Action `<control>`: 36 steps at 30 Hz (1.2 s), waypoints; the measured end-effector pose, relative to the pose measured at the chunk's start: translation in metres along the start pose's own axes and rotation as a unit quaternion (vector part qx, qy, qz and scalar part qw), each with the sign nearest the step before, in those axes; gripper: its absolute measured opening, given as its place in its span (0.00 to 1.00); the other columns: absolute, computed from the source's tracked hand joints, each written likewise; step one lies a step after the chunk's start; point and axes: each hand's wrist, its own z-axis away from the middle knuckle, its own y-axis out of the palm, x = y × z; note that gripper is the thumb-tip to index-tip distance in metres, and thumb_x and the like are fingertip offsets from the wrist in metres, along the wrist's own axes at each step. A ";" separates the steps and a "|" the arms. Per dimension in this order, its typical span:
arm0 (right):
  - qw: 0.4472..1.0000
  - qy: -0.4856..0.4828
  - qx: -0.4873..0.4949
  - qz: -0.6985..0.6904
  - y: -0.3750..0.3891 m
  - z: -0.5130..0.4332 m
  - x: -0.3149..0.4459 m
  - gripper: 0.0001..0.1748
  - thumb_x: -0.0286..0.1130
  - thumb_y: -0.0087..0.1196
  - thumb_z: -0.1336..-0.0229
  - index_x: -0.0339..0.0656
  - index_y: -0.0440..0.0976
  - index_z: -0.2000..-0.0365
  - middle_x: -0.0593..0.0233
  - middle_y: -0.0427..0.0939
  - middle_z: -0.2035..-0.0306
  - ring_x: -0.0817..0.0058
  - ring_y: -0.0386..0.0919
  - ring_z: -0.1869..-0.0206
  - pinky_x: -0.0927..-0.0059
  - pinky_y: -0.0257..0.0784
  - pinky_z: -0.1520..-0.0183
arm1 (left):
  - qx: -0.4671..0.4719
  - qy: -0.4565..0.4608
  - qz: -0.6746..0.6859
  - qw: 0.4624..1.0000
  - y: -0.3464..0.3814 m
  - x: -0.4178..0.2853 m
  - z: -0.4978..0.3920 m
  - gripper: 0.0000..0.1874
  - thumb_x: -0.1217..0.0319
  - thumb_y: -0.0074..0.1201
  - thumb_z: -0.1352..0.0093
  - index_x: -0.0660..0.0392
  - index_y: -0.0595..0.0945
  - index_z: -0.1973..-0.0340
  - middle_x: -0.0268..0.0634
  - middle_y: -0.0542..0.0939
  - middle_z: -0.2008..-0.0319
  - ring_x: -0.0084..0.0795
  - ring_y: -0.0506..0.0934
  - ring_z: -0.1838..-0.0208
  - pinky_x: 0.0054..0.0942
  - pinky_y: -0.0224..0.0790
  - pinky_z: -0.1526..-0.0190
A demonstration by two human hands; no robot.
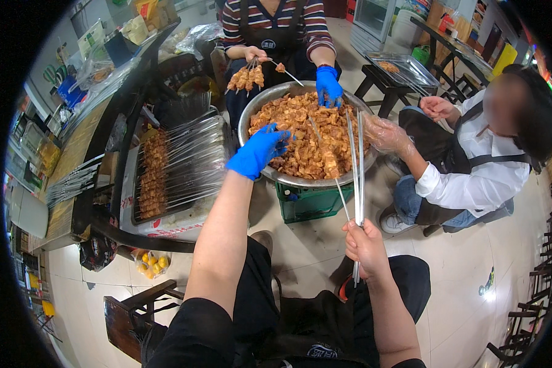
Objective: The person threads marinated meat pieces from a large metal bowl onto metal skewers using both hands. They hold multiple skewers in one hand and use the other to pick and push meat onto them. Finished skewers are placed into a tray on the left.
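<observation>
My left hand (260,152), in a blue glove, reaches over the near left rim of a large metal basin (299,182) heaped with marinated meat pieces (299,115). Its fingers are partly curled at the meat; whether a piece is between them is unclear. Low in front of the basin, my bare right hand (365,248) grips several flat metal skewers (356,175). One slanting skewer (342,198) in that grip carries meat (330,161) near its upper part, over the basin's near side. The other skewers in this hand look bare and point upward.
A green plastic crate (313,207) supports the basin. Loaded skewers lie on a black tray (184,202) at left. Across sits a person with a blue-gloved hand (329,87) at the meat; another person's clear-gloved hand (386,131) is at right. A wooden stool (133,317) stands lower left.
</observation>
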 end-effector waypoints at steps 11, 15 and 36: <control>1.000 -0.003 0.000 0.002 -0.001 0.001 -0.002 0.08 0.32 0.43 0.34 0.38 0.66 0.66 0.79 0.58 0.84 0.92 0.50 0.86 0.85 0.44 0.85 | -0.096 -0.118 -0.082 0.985 0.008 0.000 -0.005 0.17 0.71 0.55 0.37 0.57 0.69 0.54 0.37 0.76 0.71 0.26 0.74 0.71 0.25 0.69 0.69; 1.000 -0.006 -0.001 0.000 -0.002 0.002 -0.002 0.08 0.32 0.43 0.34 0.38 0.66 0.66 0.79 0.58 0.84 0.92 0.50 0.86 0.85 0.44 0.85 | -0.153 -0.057 -0.142 0.976 0.003 0.014 -0.008 0.18 0.71 0.58 0.39 0.56 0.67 0.58 0.42 0.77 0.70 0.29 0.75 0.70 0.27 0.69 0.71; 1.000 -0.003 -0.013 0.001 -0.005 0.001 -0.001 0.08 0.32 0.42 0.34 0.37 0.66 0.66 0.78 0.58 0.84 0.91 0.49 0.86 0.84 0.43 0.85 | -0.108 -0.157 0.052 0.980 -0.018 0.000 0.000 0.16 0.77 0.48 0.33 0.69 0.71 0.50 0.44 0.78 0.60 0.33 0.79 0.61 0.26 0.73 0.62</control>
